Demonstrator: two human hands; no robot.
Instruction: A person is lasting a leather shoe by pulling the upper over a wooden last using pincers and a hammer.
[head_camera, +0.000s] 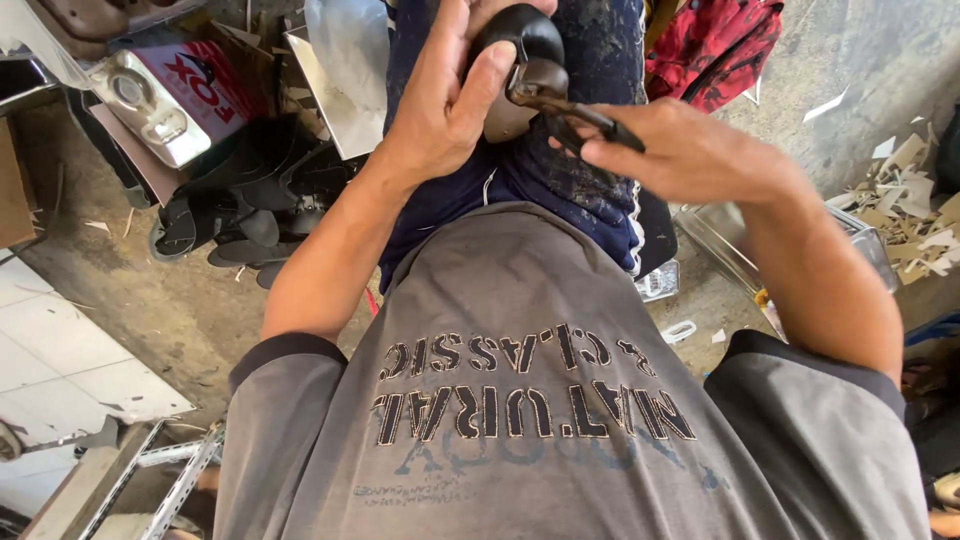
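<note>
Glossy black shoe upper (520, 70) in left hand (450, 100) grip, right hand (680, 150) closed on probably pincers (575, 115).

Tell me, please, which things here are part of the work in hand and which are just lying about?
In hand:
- dark shoe piece, gripped by the left hand
- pliers, held in the right hand, biting its edge

Lying about:
- metal can
- pile of black cut pieces
- red cloth
- paper scraps
</note>
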